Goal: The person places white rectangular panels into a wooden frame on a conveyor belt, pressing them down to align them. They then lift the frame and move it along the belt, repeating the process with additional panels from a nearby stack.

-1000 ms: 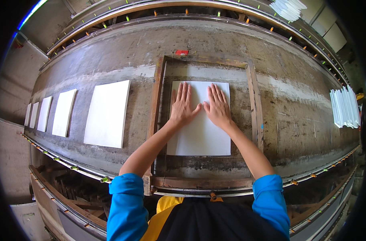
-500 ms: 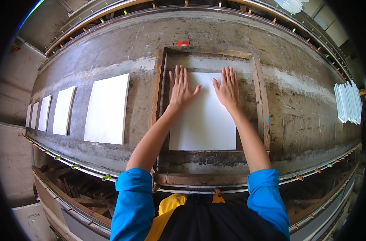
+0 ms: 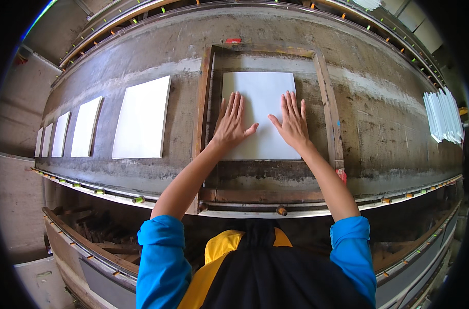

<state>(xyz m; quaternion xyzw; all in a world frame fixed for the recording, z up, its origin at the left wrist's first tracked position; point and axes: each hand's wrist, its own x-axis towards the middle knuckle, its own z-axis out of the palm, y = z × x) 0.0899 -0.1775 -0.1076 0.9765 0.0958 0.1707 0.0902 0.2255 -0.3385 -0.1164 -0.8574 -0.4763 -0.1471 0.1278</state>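
A white rectangular sheet (image 3: 259,85) lies inside a worn wooden frame (image 3: 322,82) on a long, stained table. My left hand (image 3: 233,121) rests flat along the left side of the sheet, fingers extended and thumb pointing inward. Across from it, my right hand (image 3: 292,121) lies flat by the sheet's right edge, its thumb also turned in. Both palms face down, and neither hand grasps anything. The fingertips sit a little short of the sheet's far edge.
To the left, several white rectangular pieces (image 3: 142,118) lie in a row. A pile of white sheets (image 3: 443,116) is at the far right. Rails with orange and green pegs (image 3: 281,210) run along the table's edges. A red piece (image 3: 234,40) lies beyond the frame.
Both hands have slid toward me over the sheet, from its far edge to nearer its middle. The table and frame appear higher in the picture.
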